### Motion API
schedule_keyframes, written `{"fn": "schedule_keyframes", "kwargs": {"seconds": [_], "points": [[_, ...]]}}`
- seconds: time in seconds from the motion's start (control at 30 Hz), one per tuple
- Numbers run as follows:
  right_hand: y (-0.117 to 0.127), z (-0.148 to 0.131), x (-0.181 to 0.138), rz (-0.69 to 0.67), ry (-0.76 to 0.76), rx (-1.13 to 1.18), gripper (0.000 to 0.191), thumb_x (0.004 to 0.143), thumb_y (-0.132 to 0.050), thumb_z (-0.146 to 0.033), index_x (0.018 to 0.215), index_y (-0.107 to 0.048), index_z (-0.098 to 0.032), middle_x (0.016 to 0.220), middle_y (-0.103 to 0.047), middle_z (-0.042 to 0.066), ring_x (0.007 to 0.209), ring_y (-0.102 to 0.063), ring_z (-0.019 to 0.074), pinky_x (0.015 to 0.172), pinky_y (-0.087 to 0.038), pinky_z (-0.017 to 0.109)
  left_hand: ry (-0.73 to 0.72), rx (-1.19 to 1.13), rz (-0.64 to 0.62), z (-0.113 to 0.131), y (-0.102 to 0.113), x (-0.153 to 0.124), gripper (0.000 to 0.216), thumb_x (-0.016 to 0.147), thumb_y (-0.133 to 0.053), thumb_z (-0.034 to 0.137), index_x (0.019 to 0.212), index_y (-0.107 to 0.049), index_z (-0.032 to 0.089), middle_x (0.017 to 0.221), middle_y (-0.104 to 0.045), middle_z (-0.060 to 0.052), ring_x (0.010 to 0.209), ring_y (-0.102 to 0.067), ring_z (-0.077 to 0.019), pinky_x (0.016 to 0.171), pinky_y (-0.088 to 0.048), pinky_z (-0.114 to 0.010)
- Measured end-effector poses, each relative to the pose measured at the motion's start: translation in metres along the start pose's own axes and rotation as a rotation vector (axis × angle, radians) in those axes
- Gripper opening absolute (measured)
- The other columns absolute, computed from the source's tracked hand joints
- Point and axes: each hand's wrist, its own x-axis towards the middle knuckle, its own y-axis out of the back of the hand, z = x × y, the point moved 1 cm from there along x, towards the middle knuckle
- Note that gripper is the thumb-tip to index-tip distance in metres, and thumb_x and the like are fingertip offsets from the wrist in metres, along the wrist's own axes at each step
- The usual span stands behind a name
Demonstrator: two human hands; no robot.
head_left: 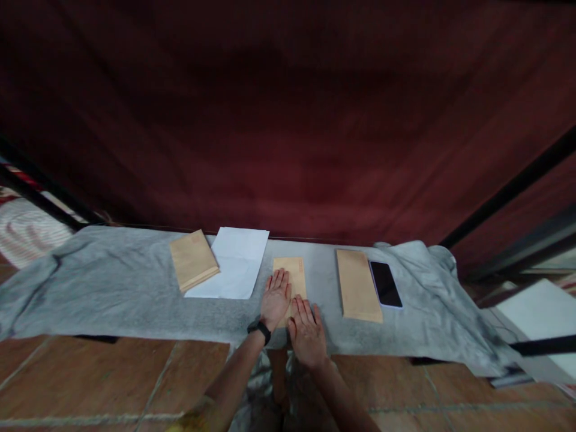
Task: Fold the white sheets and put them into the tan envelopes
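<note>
A brown paper envelope [289, 264] with small red print lies upright in front of me on the grey cloth. My left hand [276, 300], with a black band at the wrist, rests flat on its left side, fingers stretched out. Lower down, my right hand [308, 330] lies flat over the envelope's lower right part, its fingers extended. Neither hand grips anything. Both hands hide much of the envelope's lower half.
Left of my hands, white paper sheets [238, 264] lie partly under a stack of brown envelopes [192, 258]. To the right are another stack of brown envelopes [357, 285] and a dark-screened phone [386, 284]. A dark red curtain [288, 150] hangs behind the cloth-covered surface [126, 300].
</note>
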Motion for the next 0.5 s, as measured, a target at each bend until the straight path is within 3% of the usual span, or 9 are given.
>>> {"fn": "schedule_keyframes", "kwargs": {"seconds": [0.2, 0.37, 0.5], "points": [[0.012, -0.002, -0.012, -0.047, 0.021, 0.005, 0.051, 0.104, -0.035, -0.033, 0.152, -0.036, -0.020, 0.154, -0.043, 0.007, 0.144, -0.038, 0.0204, 0.122, -0.019, 0.046, -0.132, 0.020, -0.039, 0.001, 0.014, -0.036, 0.050, 0.103, -0.033, 0.033, 0.149, -0.042, 0.018, 0.160, -0.035, -0.009, 0.148, -0.030, -0.0220, 0.121, -0.027, -0.045], [0.018, -0.005, -0.013, -0.069, 0.026, 0.006, 0.049, 0.103, -0.036, -0.030, 0.151, -0.038, -0.021, 0.154, -0.042, 0.007, 0.144, -0.039, 0.0214, 0.122, -0.022, 0.047, -0.258, 0.040, -0.037, -0.003, 0.025, -0.068, 0.050, 0.101, -0.037, 0.028, 0.151, -0.040, 0.026, 0.159, -0.037, -0.005, 0.147, -0.033, -0.0208, 0.120, -0.029, -0.046], [0.020, -0.005, -0.017, -0.052, 0.030, 0.000, 0.050, 0.103, -0.037, -0.033, 0.152, -0.036, -0.020, 0.154, -0.042, 0.008, 0.142, -0.041, 0.0220, 0.122, -0.022, 0.047, -0.285, 0.069, -0.039, -0.006, 0.029, -0.083, 0.050, 0.101, -0.037, 0.028, 0.151, -0.040, 0.027, 0.159, -0.037, -0.004, 0.147, -0.033, -0.0217, 0.120, -0.030, -0.046]]}}
